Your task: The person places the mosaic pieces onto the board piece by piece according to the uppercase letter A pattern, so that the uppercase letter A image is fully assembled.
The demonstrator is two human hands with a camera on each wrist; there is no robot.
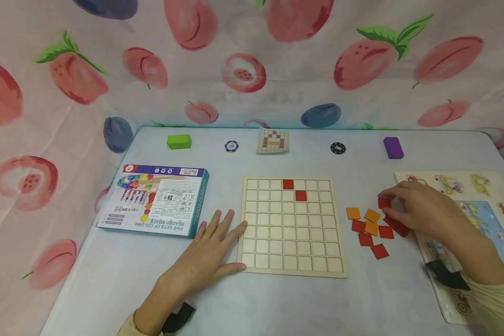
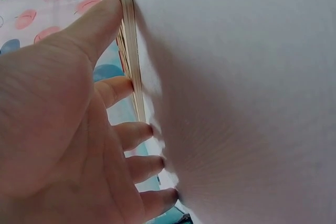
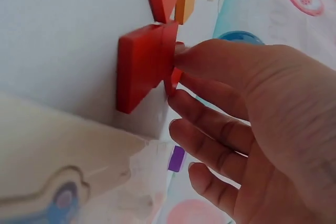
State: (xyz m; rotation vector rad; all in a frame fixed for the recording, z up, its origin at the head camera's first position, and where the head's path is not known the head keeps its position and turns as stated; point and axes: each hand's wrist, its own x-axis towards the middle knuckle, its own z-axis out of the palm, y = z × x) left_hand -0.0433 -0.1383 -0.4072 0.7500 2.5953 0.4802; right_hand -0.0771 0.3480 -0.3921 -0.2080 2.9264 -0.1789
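A wooden grid board (image 1: 277, 238) lies mid-table, with one red tile (image 1: 288, 184) in its top row and another red tile (image 1: 301, 195) in the second row. My left hand (image 1: 206, 252) rests flat on the table with fingers spread, thumb and forefinger against the board's left edge. To the right of the board, my right hand (image 1: 420, 210) pinches a red square tile (image 1: 384, 202) between thumb and fingers. Below that hand lie more red tiles (image 3: 139, 69), partly hidden by it in the head view. Orange tiles (image 1: 372, 215) and red tiles (image 1: 380, 251) are scattered beside the board.
A boxed toy (image 1: 159, 200) lies left of the board. Along the back are a green block (image 1: 179, 142), a white chip (image 1: 231, 146), a small pattern card (image 1: 273, 141), a black chip (image 1: 338, 148) and a purple block (image 1: 393, 148). A wooden puzzle board (image 1: 438, 298) lies under the right forearm.
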